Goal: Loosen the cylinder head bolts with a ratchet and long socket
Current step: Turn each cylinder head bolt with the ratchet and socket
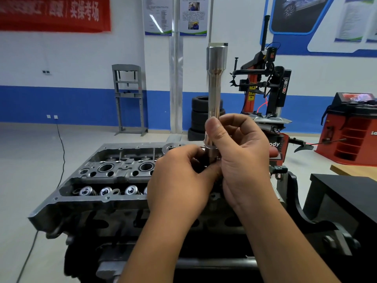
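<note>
A long chrome socket (214,84) stands upright in front of me, wide end up. My right hand (242,158) grips its lower part, thumb pressed along the shaft. My left hand (179,180) is curled round a small metal piece at the socket's bottom end; I cannot tell whether it is the ratchet head, as my fingers hide most of it. Below and behind both hands lies the grey cylinder head (98,180) with open spark plug wells and valve springs (87,190) showing. No bolts are clearly visible.
The engine sits on a black stand (302,211). A black box (346,193) is at the right. Behind stand a tyre changer (265,82), stacked tyres (201,113), a red wheel balancer (350,129) and a grey press frame (128,99). A cable (61,152) runs across the floor at left.
</note>
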Available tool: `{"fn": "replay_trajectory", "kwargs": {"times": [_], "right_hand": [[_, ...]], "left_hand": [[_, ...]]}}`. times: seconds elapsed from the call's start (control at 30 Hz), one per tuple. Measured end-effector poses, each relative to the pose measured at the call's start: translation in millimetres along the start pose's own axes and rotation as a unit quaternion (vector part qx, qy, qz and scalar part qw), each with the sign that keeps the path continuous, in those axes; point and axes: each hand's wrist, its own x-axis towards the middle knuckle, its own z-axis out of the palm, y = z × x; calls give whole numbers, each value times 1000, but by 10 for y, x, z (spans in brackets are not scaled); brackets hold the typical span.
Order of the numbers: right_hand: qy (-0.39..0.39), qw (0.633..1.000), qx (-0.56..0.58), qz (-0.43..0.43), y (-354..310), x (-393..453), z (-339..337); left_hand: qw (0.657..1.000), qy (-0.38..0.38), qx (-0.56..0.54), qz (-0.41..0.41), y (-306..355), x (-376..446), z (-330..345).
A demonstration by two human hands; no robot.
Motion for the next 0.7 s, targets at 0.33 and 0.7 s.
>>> {"fn": "replay_trajectory", "kwargs": {"times": [0.33, 0.7], "right_hand": [[6, 999, 35, 31, -11, -2, 12], [-13, 1000, -9, 12, 21, -8, -20]], "left_hand": [[999, -32, -22, 15, 46, 7, -21], [995, -76, -59, 11, 86, 6, -65]]}}
